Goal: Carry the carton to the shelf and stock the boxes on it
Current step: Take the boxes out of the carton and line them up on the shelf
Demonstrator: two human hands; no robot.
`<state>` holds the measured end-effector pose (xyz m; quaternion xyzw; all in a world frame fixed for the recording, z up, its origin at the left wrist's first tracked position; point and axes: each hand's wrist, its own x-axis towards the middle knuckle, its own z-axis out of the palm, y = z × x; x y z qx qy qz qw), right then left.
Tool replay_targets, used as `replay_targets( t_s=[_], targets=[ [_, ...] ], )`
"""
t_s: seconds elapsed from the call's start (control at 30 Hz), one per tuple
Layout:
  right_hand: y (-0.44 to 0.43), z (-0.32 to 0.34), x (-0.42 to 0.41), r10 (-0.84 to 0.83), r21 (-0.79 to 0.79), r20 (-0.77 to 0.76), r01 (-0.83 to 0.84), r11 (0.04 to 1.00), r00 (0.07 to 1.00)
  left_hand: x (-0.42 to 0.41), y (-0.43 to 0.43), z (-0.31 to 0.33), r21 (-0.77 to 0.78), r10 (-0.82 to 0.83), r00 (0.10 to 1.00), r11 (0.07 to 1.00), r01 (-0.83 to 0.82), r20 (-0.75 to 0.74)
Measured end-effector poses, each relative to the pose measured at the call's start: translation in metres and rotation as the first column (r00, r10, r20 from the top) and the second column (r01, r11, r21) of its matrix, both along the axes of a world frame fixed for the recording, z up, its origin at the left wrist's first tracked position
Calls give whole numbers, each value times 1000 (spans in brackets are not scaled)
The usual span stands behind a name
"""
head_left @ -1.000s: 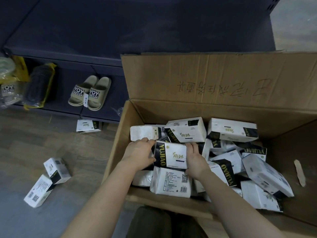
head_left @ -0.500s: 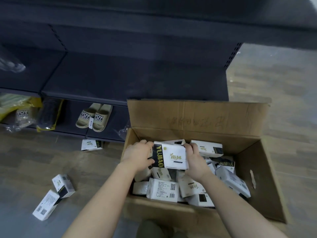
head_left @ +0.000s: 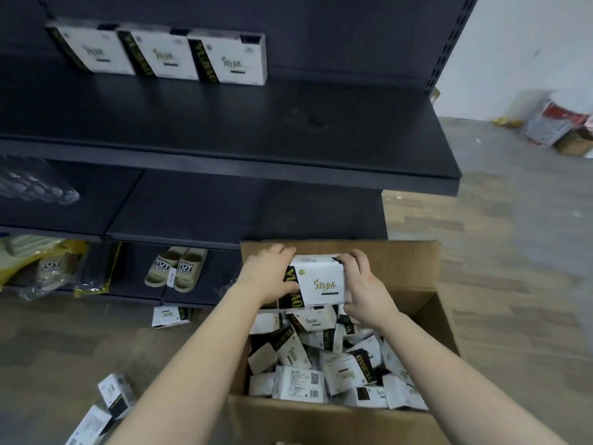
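Note:
An open brown carton (head_left: pixel 439 319) stands on the floor in front of the dark shelf unit (head_left: pixel 244 168), filled with several white-and-black boxes (head_left: pixel 321 364). I hold one such white box (head_left: pixel 317 282) above the carton's far side. My left hand (head_left: pixel 269 277) grips its left black end and my right hand (head_left: pixel 365 284) grips its right end. Three matching boxes (head_left: pixel 163 54) stand in a row at the back left of the upper shelf.
Loose boxes lie on the wooden floor at the left (head_left: pixel 115 393) and near the shelf base (head_left: pixel 171 316). Beige slippers (head_left: pixel 176 268) and bagged goods (head_left: pixel 48 268) sit on the bottom shelf. Cartons and clutter (head_left: pixel 558 130) stand by the far right wall.
Both hands lifted the white box up out of the carton. My view rose from the carton towards the upper shelf, bringing the three stocked boxes into sight.

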<state>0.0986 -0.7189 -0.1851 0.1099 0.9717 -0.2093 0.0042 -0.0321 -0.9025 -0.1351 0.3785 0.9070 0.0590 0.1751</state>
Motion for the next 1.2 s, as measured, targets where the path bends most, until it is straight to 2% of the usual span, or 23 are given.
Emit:
replay_targets(
  t_s=[0.27,0.47,0.63,1.2],
  targets=[
    [9,47,-3,-6,-5,-43,6,1000,999,-11,7,31,79,-8,996,997,1,92],
    [19,68,-12,-55,-142,-53,47,989,997,-20,12,47,118,1,1000,993,-3,20],
    [27,82,-19,-32,-210,-48,21,977,998,-23,11,56,133,6,1000,991,-5,-11],
    [24,91,-11,-47,-179,-15,43,983,999,7,7,56,128,50,995,991,-38,-92]
  ],
)
